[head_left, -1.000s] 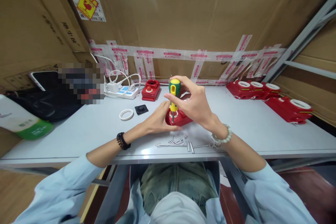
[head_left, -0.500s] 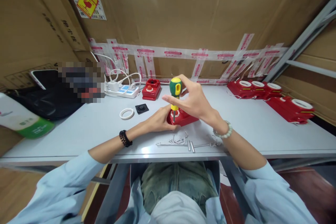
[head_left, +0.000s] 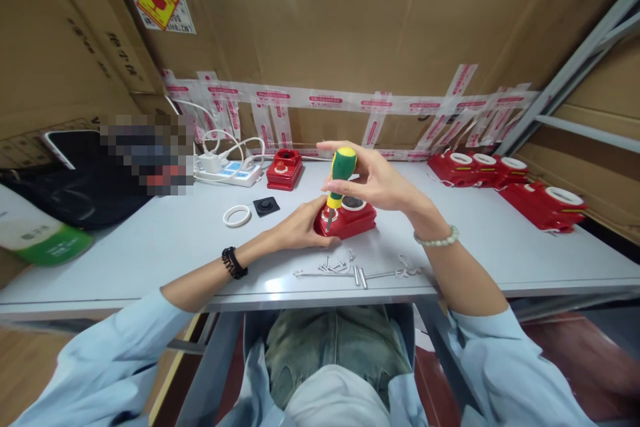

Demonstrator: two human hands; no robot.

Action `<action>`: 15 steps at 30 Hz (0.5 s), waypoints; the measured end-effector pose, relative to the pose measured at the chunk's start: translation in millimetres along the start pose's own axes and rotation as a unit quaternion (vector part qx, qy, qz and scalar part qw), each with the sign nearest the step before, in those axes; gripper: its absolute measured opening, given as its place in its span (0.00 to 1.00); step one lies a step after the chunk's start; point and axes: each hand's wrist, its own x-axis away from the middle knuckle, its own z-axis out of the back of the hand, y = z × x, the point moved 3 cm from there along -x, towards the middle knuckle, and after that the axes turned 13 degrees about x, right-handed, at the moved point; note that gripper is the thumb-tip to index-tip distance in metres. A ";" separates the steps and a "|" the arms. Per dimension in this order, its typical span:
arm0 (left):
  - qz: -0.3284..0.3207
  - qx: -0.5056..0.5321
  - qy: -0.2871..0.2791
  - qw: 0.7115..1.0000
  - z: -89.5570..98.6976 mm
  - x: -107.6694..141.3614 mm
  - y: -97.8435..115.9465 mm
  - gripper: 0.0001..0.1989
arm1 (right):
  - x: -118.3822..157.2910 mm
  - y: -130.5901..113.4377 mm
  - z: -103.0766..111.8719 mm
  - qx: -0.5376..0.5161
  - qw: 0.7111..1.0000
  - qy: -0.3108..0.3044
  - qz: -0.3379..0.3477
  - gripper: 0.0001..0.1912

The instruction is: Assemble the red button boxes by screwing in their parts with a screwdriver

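My right hand [head_left: 383,177] grips the green and yellow handle of a screwdriver [head_left: 344,165] between thumb and fingers. Its shaft points down, slightly tilted, with the tip at the left front corner of a red housing [head_left: 357,223]. A white ring shows around a dark round opening on that housing's top. My left hand [head_left: 303,230] clasps the housing's left end, thumb in front and fingers behind. Just in front lie several loose screws [head_left: 333,265], two short metal pins [head_left: 360,277] and a long thin rod [head_left: 320,274]. Whether the tip sits on a screw is too small to tell.
On the left are a white ring [head_left: 237,216], a black square part [head_left: 267,206], another red housing [head_left: 284,170] and a power strip [head_left: 235,173] with cables. Several red housings [head_left: 537,205] stand at the right. A cardboard wall [head_left: 325,27] closes the back.
The screwdriver's handle has tipped to the right from nearly upright, and my right hand has shifted with it, its fingers reaching behind the handle. My left hand stays on the housing.
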 end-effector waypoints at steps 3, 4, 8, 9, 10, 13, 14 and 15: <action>-0.002 -0.002 0.003 1.000 -0.6 -0.5 -1.3 0.29 | 2.8 -1.9 -8.8 0.115 0.982 0.140 -0.055 0.21; -0.003 -0.006 0.005 1.000 -0.7 -0.8 -1.9 0.29 | 4.2 -4.0 -11.7 0.158 0.969 0.177 -0.069 0.20; 0.000 -0.020 0.004 1.000 -0.7 -1.3 -3.3 0.29 | 8.5 -12.0 -16.2 0.285 0.925 0.230 -0.101 0.24; 0.002 -0.019 0.002 1.000 -0.6 -1.3 -3.5 0.29 | 9.3 -13.2 -15.3 0.303 0.918 0.230 -0.112 0.24; 0.003 -0.016 0.002 1.000 -0.5 -1.2 -3.6 0.29 | 10.2 -14.3 -13.9 0.316 0.912 0.229 -0.123 0.25; 0.001 -0.012 0.004 1.000 -0.2 -1.0 -3.9 0.29 | 12.0 -17.8 -8.6 0.308 0.918 0.210 -0.134 0.25; -0.002 -0.014 0.005 1.000 0.0 -0.9 -3.9 0.29 | 12.2 -18.9 -6.4 0.291 0.928 0.196 -0.128 0.24; -0.007 -0.015 0.005 1.000 0.1 -0.8 -3.7 0.29 | 12.2 -19.8 -4.0 0.268 0.940 0.175 -0.116 0.23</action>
